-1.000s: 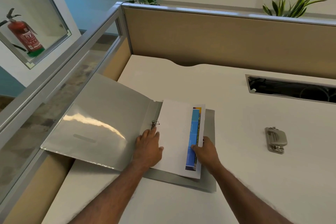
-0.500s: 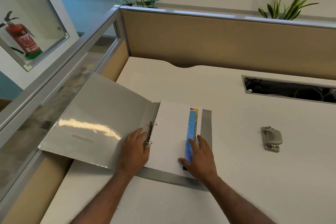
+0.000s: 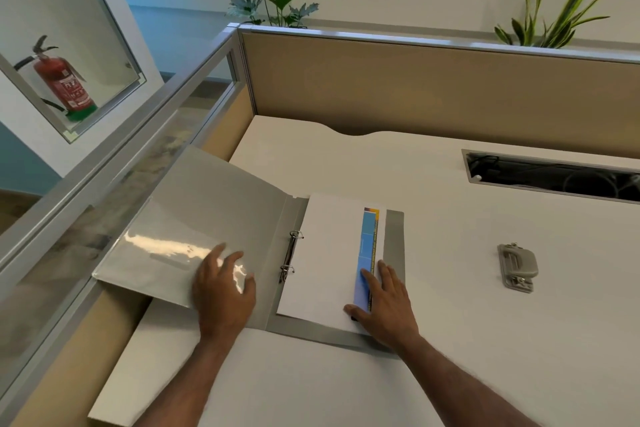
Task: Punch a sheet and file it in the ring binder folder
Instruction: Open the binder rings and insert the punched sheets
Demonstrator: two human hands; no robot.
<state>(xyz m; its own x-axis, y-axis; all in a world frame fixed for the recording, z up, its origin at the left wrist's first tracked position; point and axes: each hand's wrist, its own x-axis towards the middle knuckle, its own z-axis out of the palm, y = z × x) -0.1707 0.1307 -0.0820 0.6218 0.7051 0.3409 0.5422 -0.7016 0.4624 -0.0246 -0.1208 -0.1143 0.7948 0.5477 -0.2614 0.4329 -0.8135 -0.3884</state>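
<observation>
One sheet point(image 3: 325, 263): white, lying flat on the right half of the open ring binder point(image 3: 207, 198), with a blue strip (yellow at its top end) running down its right side.
Sheet's left edge: up against the two metal rings point(image 3: 289, 253); whether the rings pass through punched holes is too small to tell.
Ring binder: grey, spread open on the left part of the desk point(image 3: 346, 156). Its glossy left cover overhangs the desk edge toward the glass side panel point(image 3: 104, 191), and a band of the right cover shows beyond the sheet's right and near edges.
Right hand point(image 3: 388, 302): palm down on the sheet's near right corner, fingers straight and close together along the blue strip, thumb stretched out along the near edge; it grips nothing.
Left hand point(image 3: 223, 291): flat on the inside of the left cover, just left of the spine, fingers spread wide, holding nothing.
Hole punch point(image 3: 517, 267): grey metal, on the desk well to the right of the binder, apart from both hands.
Desk: white, with a dark cable slot point(image 3: 554, 177) at far right.
Partition point(image 3: 415, 87): beige, along the desk's far side, with a leafy plant point(image 3: 273, 0) and a long-bladed plant point(image 3: 561, 10) behind it.
Fire extinguisher point(image 3: 64, 80): red, in a glazed wall recess at far left.
</observation>
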